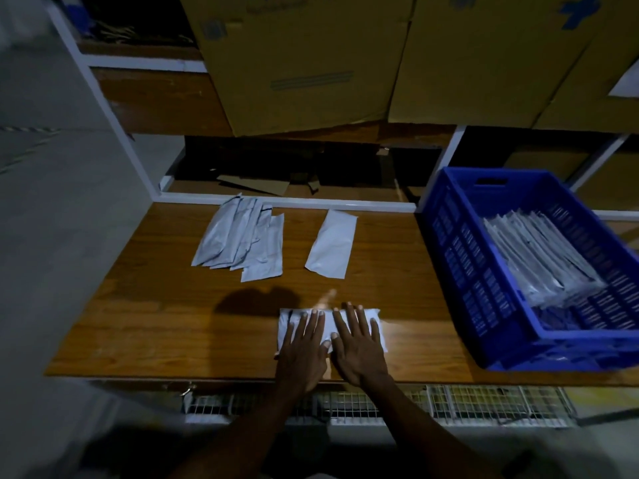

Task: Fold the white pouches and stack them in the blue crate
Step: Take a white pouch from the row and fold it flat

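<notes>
A white pouch (pixel 378 324) lies flat near the front edge of the wooden table (pixel 155 323). My left hand (pixel 304 350) and my right hand (pixel 358 347) press on it side by side, fingers straight and spread. A loose pile of several white pouches (pixel 238 236) sits at the back left of the table. To the right of that pile, one single pouch (pixel 332 243) lies apart. The blue crate (pixel 463 257) stands at the right end of the table and holds a slanted stack of white pouches (pixel 539 257).
Large cardboard boxes (pixel 304 60) fill the shelf above the table. A white shelf frame (pixel 283 202) runs along the table's back edge, with cardboard scraps behind it. A white wire mesh (pixel 484 402) hangs below the front edge. Grey floor lies to the left.
</notes>
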A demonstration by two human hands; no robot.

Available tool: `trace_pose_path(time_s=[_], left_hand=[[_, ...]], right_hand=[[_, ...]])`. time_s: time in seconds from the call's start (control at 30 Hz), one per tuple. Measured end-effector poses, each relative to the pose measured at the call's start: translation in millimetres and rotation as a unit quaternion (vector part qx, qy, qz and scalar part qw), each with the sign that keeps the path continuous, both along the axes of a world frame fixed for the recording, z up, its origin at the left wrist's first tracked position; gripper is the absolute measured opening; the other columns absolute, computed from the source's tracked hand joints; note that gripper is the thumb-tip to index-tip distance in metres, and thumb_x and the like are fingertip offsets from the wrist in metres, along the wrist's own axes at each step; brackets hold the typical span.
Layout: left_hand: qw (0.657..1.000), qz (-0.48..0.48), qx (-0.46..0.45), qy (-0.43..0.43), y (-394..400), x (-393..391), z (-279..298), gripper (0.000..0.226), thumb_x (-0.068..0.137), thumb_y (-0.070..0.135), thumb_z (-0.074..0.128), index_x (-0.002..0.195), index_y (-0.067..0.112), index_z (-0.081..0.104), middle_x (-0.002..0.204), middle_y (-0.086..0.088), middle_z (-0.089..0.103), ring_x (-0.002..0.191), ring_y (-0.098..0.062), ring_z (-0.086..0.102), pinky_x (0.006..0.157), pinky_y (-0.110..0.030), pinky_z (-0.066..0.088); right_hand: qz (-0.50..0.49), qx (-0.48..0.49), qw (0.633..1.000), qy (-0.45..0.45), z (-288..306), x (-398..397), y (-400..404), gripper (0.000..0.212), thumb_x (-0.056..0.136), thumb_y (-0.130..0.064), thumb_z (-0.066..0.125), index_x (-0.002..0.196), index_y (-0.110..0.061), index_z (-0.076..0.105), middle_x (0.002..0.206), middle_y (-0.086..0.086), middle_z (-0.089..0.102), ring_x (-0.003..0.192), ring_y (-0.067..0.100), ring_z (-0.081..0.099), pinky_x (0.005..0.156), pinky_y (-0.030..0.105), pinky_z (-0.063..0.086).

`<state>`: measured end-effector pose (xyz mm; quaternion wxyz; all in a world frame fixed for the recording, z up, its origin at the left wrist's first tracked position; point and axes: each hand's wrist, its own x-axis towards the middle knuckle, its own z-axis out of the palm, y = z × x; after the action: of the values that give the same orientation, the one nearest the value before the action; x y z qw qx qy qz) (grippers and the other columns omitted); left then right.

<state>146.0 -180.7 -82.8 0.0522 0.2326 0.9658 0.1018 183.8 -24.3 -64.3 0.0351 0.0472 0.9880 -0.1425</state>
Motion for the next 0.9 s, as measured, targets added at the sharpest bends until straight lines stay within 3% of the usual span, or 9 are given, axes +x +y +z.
trace_pose_path(time_s=[0.13, 0.47, 0.9], left_hand=[[1.0, -0.001, 0.019, 0.025, -0.1, 1.0, -8.1, 0.063, 0.101, 0.046, 0.033, 0.158, 0.018, 0.025, 0.164, -0.003, 0.021, 0.152, -0.019, 0.017, 0.12, -0.047, 0.018], [0.999, 0.014, 0.02, 0.046, 5.3, 1.4, -17.1, 0.065, 0.099, 0.042, 0.035, 0.158, 0.017, 0.025, 0.164, -0.006, 0.021, 0.152, -0.02, 0.017, 0.12, -0.048, 0.02], [0.999, 0.015, 0.013, 0.033, 8.4, 1.4, -17.5, 0.063, 0.099, 0.042, 0.03, 0.157, 0.015, 0.027, 0.162, -0.009, 0.028, 0.151, -0.022, 0.023, 0.117, -0.051, 0.024]], right_hand=[[0.009, 0.006, 1.0, -0.004, -3.2, 2.1, -0.9, 0.06, 0.102, -0.05, 0.006, 0.159, -0.032, 0.0, 0.164, -0.004, -0.018, 0.149, 0.017, -0.026, 0.122, 0.046, -0.01], [0.006, 0.007, 1.0, 0.004, -14.3, -0.8, 0.2, 0.058, 0.105, -0.046, 0.017, 0.16, -0.028, 0.007, 0.166, -0.001, -0.007, 0.152, 0.02, -0.017, 0.121, 0.047, -0.007], [0.011, 0.016, 0.999, -0.032, -12.7, -5.0, 0.3, 0.061, 0.103, -0.045, 0.013, 0.159, -0.026, -0.003, 0.164, 0.002, -0.017, 0.15, 0.023, -0.023, 0.119, 0.047, -0.015]])
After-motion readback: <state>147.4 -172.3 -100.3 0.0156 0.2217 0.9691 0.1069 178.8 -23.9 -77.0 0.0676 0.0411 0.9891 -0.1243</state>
